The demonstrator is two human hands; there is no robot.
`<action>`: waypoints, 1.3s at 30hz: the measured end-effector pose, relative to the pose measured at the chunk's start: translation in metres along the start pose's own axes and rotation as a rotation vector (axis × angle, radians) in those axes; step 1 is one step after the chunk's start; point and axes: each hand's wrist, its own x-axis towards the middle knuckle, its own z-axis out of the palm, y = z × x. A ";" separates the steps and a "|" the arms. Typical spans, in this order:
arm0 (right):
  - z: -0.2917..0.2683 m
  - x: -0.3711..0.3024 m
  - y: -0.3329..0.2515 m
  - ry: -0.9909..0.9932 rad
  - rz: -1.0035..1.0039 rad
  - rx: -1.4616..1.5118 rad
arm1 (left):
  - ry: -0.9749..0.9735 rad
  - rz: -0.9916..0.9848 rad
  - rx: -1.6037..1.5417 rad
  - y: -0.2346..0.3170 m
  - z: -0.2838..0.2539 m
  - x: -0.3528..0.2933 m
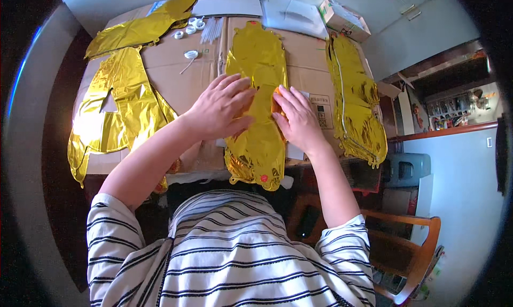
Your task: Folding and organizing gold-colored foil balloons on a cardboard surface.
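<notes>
A flat gold foil balloon (259, 114) lies lengthwise in front of me, its lower end hanging slightly over the near edge of the cardboard. A small red mark shows near that end. My left hand (220, 106) is over the balloon's left edge, fingers stretched and slightly apart. At the opposite edge rests my right hand (299, 117), its fingers extended and pointing away from me. Orange patches show beside both hands' fingers; I cannot tell whether they are reflections in the foil or something else. Neither hand visibly grasps anything.
Other gold foil balloons lie left (125, 93), far left (144, 26) and right (355, 93). White ribbon rolls (196, 23), a white cord coil (191, 54) and clear straws (212, 30) sit behind. An open box (344, 19) stands far right, a wooden chair (427, 237) near right.
</notes>
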 end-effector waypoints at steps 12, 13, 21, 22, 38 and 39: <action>-0.005 0.002 0.016 0.178 0.029 0.201 | 0.048 0.170 -0.127 -0.015 0.032 0.051; -0.004 0.002 0.018 0.161 0.018 0.156 | 0.048 0.167 -0.131 -0.015 0.031 0.055; 0.005 0.000 0.019 0.118 -0.040 -0.007 | 0.107 0.160 -0.036 -0.020 0.057 0.091; 0.005 0.000 0.018 0.112 -0.041 -0.011 | 0.103 0.149 -0.017 -0.023 0.060 0.093; -0.001 -0.005 0.021 0.133 -0.120 0.094 | -0.070 0.055 -0.018 -0.027 0.051 0.097; 0.000 -0.006 0.021 0.135 -0.132 0.087 | -0.077 0.056 -0.012 -0.026 0.051 0.097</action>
